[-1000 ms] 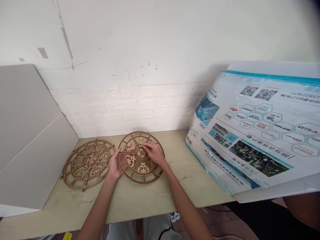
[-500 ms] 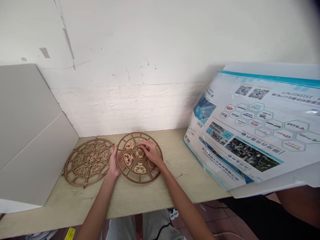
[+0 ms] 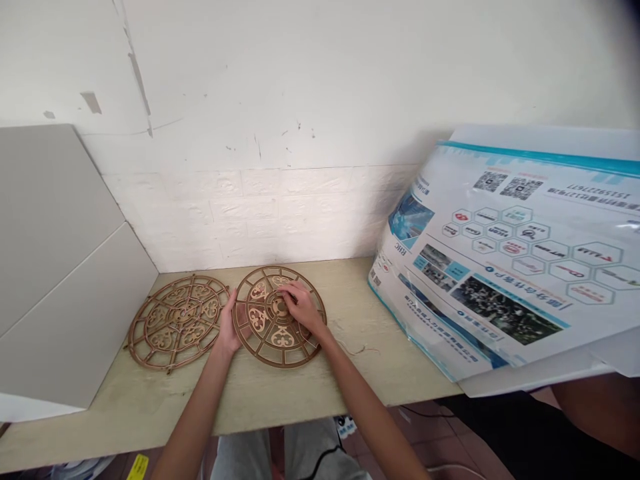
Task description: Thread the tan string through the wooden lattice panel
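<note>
Two round bronze-coloured fretwork discs lie flat on a pale wooden shelf. The left disc sits untouched near the corner, its edge close to my left hand. That hand stands against the left rim of the right disc, its fingers partly over the rim. My right hand rests on the right disc, fingers curled at its central hub. The hand hides the hub's right side and part of the lattice.
A thin loose string lies on the shelf right of the discs. A large plastic-covered printed poster leans at the right. Grey panels stand at the left, a white wall behind. Another person's arm shows at lower right.
The view has shifted slightly and levelled. My right hand sits slightly closer to the hub, while both discs stay in nearly the same places.
</note>
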Action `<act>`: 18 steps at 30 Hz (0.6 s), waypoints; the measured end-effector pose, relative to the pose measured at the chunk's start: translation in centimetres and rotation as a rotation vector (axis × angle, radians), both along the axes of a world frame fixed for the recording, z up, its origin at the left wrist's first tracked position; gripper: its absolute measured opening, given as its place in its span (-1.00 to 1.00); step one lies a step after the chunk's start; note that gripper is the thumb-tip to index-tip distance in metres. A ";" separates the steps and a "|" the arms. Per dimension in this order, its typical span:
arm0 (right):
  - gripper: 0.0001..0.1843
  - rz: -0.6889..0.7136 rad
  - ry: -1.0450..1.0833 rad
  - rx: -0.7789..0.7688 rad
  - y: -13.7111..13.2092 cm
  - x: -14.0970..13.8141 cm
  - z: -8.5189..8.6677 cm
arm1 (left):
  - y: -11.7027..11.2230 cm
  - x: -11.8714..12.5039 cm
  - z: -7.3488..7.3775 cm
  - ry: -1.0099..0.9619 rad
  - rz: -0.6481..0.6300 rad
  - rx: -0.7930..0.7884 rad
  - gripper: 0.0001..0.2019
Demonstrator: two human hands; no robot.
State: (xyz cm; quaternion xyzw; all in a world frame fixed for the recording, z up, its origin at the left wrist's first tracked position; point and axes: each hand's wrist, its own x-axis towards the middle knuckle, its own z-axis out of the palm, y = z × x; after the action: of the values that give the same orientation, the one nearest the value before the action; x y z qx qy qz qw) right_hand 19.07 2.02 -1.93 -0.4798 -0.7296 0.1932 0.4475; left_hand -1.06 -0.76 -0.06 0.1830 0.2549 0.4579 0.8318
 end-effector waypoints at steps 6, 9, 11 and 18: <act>-0.63 0.038 0.080 -0.064 0.1 0.1 0.1 | 0.1 -0.1 -0.3 -0.018 0.008 -0.017 -0.37; -0.63 0.040 0.084 -0.079 0.1 0.1 0.1 | 0.2 0.0 -0.5 -0.017 0.031 -0.020 -0.43; -0.64 0.029 0.061 -0.083 0.1 0.1 0.0 | 0.2 0.0 -0.6 -0.022 0.038 -0.013 -0.47; -0.65 -0.020 -0.087 0.024 0.1 -0.1 -0.7 | 0.4 -0.2 -1.3 -0.032 0.023 0.009 -0.52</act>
State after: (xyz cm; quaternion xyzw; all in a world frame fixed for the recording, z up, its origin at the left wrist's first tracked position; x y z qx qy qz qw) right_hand 18.97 2.10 -2.59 -0.4896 -0.7458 0.1587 0.4229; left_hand -1.23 -0.37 -1.33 0.1766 0.2417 0.4716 0.8295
